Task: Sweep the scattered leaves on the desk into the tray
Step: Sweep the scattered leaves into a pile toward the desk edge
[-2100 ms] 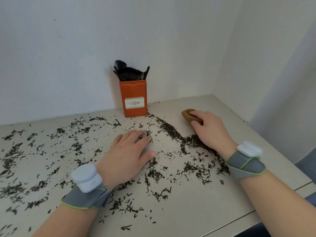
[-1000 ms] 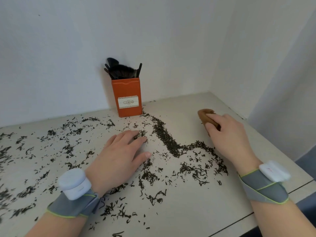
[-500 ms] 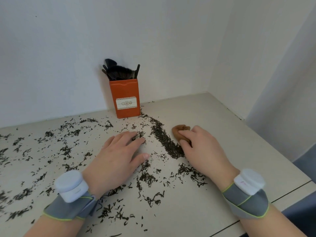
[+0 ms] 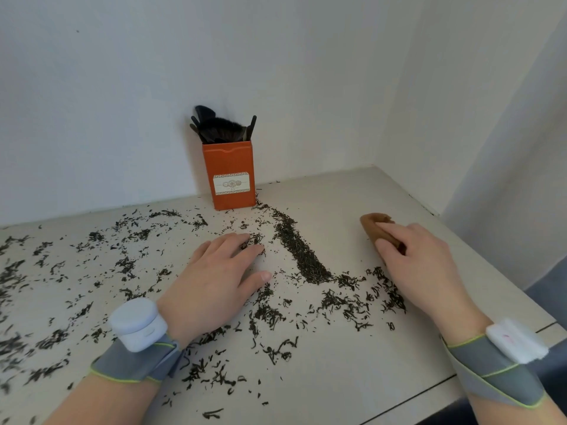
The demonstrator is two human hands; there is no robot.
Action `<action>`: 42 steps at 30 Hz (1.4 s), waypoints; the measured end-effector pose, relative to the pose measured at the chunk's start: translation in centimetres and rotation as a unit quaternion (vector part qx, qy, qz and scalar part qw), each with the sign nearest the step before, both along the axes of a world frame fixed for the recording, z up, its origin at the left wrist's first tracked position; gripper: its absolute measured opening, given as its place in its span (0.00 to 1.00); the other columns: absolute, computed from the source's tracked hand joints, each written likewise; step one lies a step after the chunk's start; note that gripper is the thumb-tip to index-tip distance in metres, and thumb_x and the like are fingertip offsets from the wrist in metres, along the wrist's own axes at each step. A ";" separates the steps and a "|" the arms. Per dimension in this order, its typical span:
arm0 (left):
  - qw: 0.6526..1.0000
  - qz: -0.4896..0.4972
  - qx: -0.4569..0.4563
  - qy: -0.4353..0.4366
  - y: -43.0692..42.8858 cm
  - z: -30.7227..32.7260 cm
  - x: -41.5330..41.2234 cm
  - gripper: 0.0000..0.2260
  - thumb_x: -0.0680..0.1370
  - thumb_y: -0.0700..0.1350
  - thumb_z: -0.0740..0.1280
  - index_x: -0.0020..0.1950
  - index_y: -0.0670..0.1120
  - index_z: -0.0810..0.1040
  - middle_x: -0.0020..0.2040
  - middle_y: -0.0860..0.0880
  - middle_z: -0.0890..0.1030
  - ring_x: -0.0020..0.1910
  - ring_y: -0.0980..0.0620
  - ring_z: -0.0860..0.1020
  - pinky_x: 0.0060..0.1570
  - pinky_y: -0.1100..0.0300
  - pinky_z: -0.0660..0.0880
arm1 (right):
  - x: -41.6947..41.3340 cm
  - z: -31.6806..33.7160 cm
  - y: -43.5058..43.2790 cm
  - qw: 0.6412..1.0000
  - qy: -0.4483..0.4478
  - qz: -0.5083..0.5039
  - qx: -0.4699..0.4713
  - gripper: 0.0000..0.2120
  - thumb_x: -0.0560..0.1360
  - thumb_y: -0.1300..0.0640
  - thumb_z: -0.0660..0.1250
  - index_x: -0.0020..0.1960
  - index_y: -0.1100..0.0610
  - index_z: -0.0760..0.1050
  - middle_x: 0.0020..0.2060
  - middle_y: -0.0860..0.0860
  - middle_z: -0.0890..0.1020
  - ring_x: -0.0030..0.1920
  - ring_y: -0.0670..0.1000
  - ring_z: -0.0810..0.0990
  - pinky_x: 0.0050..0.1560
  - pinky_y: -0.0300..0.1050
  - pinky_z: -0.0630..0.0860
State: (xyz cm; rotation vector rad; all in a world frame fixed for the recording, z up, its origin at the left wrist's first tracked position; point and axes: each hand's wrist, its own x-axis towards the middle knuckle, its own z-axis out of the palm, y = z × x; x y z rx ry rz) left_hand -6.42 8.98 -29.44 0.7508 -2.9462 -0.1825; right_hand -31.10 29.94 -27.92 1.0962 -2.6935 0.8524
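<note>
Dark dried leaves lie scattered over most of the pale desk. A dense ridge of leaves runs from the orange box toward the middle. My right hand grips a small brown wooden brush on the desk, to the right of that ridge. My left hand rests flat on the desk, palm down, fingers spread over a few leaves. No tray is in view.
An orange box holding black brushes stands against the back wall. A side wall closes the desk on the right. The desk's front edge runs near my right wrist. Both wrists wear grey bands with white devices.
My right hand swept the brush left, pushing leaves into the ridge, then moved it back out to the right. My left hand stayed put.
</note>
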 end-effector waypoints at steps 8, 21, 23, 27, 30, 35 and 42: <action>1.000 -0.001 0.004 0.004 -0.1 -0.1 -0.1 0.36 0.77 0.72 0.41 0.81 0.58 0.61 0.82 0.56 0.59 0.81 0.52 0.53 0.81 0.49 0.51 | 1.6 -1.2 0.0 0.998 -0.010 0.000 0.055 0.15 0.82 0.51 0.61 0.65 0.43 0.80 0.43 0.47 0.72 0.46 0.53 0.71 0.46 0.46 0.64; 1.000 -0.003 0.008 0.007 -0.3 -0.2 -0.1 0.37 0.77 0.72 0.40 0.81 0.58 0.61 0.81 0.56 0.59 0.81 0.52 0.54 0.80 0.49 0.52 | 6.8 -0.1 -1.5 0.994 -0.020 0.099 0.031 0.13 0.83 0.50 0.61 0.63 0.41 0.79 0.44 0.44 0.72 0.47 0.49 0.72 0.47 0.46 0.67; 1.000 -0.003 0.003 0.004 -0.3 -0.2 0.0 0.36 0.78 0.72 0.41 0.81 0.59 0.61 0.81 0.56 0.59 0.81 0.52 0.54 0.81 0.49 0.52 | 5.5 0.5 -0.1 0.997 -0.030 0.075 -0.001 0.12 0.82 0.50 0.62 0.63 0.42 0.79 0.44 0.44 0.73 0.46 0.48 0.73 0.47 0.47 0.69; 1.000 0.003 0.009 -0.004 -0.2 -0.1 -0.1 0.32 0.81 0.70 0.46 0.82 0.59 0.59 0.82 0.55 0.58 0.82 0.52 0.53 0.81 0.49 0.50 | 2.3 0.9 3.2 1.000 -0.018 -0.005 -0.012 0.11 0.82 0.50 0.63 0.61 0.45 0.81 0.43 0.48 0.75 0.45 0.51 0.74 0.46 0.49 0.70; 1.000 0.000 0.011 -0.003 0.0 0.0 -0.2 0.31 0.81 0.69 0.47 0.82 0.58 0.60 0.82 0.56 0.58 0.81 0.52 0.52 0.80 0.50 0.49 | 0.8 0.1 5.3 0.998 -0.007 -0.053 0.020 0.11 0.81 0.50 0.62 0.59 0.46 0.81 0.41 0.50 0.74 0.44 0.55 0.74 0.45 0.49 0.68; 1.000 -0.003 0.016 0.009 -0.2 -0.1 0.1 0.35 0.79 0.72 0.43 0.81 0.57 0.62 0.81 0.55 0.60 0.81 0.51 0.55 0.80 0.49 0.51 | 2.2 -1.8 5.2 0.998 -0.008 -0.052 0.036 0.12 0.82 0.51 0.63 0.63 0.47 0.81 0.43 0.49 0.73 0.44 0.54 0.72 0.45 0.46 0.65; 1.000 0.001 0.023 0.001 0.0 0.2 0.0 0.32 0.80 0.69 0.47 0.82 0.57 0.61 0.82 0.55 0.58 0.81 0.51 0.53 0.80 0.49 0.50 | 6.8 -1.9 1.8 0.998 -0.004 0.051 0.028 0.12 0.82 0.51 0.62 0.62 0.45 0.80 0.46 0.47 0.72 0.48 0.52 0.74 0.48 0.46 0.68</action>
